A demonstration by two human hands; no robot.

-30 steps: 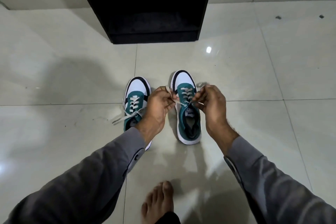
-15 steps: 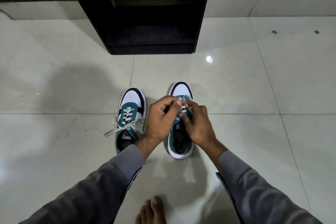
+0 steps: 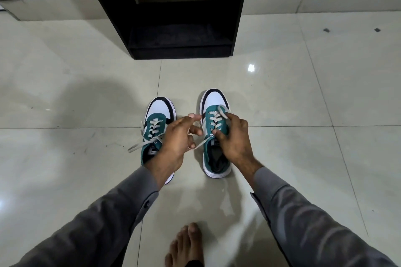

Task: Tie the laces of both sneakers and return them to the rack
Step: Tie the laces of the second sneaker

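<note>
While rack (image 3: pixel 173 52) sits bare, both hands (image 3: pixel 178 136) (image 3: pixel 233 138) pinch right sneaker (image 3: pixel 216 136) laces (image 3: pixel 202 142).

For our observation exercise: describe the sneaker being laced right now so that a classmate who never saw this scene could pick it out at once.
Start at the black shoe rack against the wall; two teal-and-white sneakers stand on the tiled floor before it. The wanted sneaker is the one farther right, with the right hand on its tongue and the left hand pulling one lace sideways. Its neighbour lies untouched, lace ends trailing loose.
</note>
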